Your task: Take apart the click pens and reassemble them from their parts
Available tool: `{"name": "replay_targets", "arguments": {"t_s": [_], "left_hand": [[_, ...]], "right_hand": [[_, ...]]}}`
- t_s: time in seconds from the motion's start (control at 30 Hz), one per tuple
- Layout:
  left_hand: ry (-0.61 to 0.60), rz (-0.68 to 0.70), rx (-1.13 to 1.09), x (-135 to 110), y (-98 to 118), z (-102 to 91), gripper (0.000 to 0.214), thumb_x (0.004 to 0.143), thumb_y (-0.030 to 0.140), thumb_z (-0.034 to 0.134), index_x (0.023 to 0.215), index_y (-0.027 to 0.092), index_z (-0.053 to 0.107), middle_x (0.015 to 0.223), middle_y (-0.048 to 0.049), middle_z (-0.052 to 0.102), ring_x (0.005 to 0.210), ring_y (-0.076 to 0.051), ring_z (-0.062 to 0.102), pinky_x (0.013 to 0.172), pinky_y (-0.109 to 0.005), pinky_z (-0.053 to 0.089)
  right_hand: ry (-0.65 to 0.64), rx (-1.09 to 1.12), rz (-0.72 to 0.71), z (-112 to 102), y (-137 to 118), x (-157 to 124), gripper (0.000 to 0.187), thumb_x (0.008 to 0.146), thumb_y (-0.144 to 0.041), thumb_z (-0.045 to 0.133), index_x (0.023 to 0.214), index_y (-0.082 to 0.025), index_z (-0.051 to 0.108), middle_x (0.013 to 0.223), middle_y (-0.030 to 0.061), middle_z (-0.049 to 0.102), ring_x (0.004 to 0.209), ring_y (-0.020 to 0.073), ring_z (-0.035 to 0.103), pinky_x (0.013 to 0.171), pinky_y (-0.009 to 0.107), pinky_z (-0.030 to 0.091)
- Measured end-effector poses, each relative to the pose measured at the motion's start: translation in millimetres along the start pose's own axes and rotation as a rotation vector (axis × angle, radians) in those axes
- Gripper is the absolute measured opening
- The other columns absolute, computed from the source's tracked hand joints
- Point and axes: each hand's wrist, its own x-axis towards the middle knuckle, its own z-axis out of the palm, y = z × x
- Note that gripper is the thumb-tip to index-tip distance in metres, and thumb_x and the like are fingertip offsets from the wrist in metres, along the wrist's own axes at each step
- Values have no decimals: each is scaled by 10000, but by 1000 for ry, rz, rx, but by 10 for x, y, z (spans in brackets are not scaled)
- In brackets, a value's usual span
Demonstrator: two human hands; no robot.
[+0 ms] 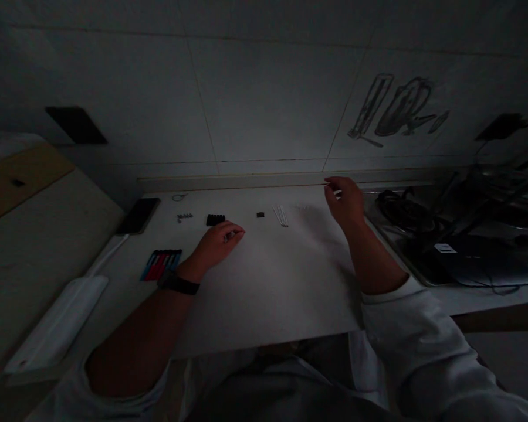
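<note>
My left hand [220,243] rests low over the white table, just in front of a row of small black cylindrical parts [215,220]. Its thumb and index finger are pressed together; anything between them is too small to make out. My right hand [347,202] is raised at the table's far right, fingertips pinched, and I cannot see clearly what they hold. Between the hands lie a small dark block [260,215] and several thin metallic-looking rods [280,215]. Faint tiny pieces [301,207] lie nearer my right hand. Blue and red pen-like barrels [161,265] lie beside my left wrist.
Small grey parts [185,217] and a thin ring [179,197] lie at the back left. Further left are a dark phone [139,215] and a white power strip [57,322]. A dark laptop-like case [488,264] and cables crowd the right. A wall [268,105] stands behind.
</note>
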Motion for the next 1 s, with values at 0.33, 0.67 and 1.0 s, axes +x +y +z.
{"name": "replay_targets", "arguments": {"t_s": [0.33,0.67,1.0], "left_hand": [[38,26,5,-13,7,35,192,1008,312,585,1093,216,729,1073,-69,728,927,-194,661,842,-357,537],[381,-45,147,28,101,-635,207,1003,298,589,1137,201,714,1084,-69,718,799,-156,604,794,-323,509],[128,-189,417,-896,-316,-1152,221,938,271,621,1134,228,714,1135,-78,671,1028,-244,642,960,-412,505]], "right_hand": [[-658,193,-702,640,-947,-701,232,1004,-279,555,1071,-215,767,1009,104,738,967,241,659,893,374,493],[-650,202,-697,613,-770,-615,302,1040,-299,485,1094,-221,771,1056,101,756,997,253,676,916,402,523],[-667,232,-703,634,-798,-647,290,1039,-297,496,1086,-228,773,1059,101,763,1002,263,688,913,429,539]]}}
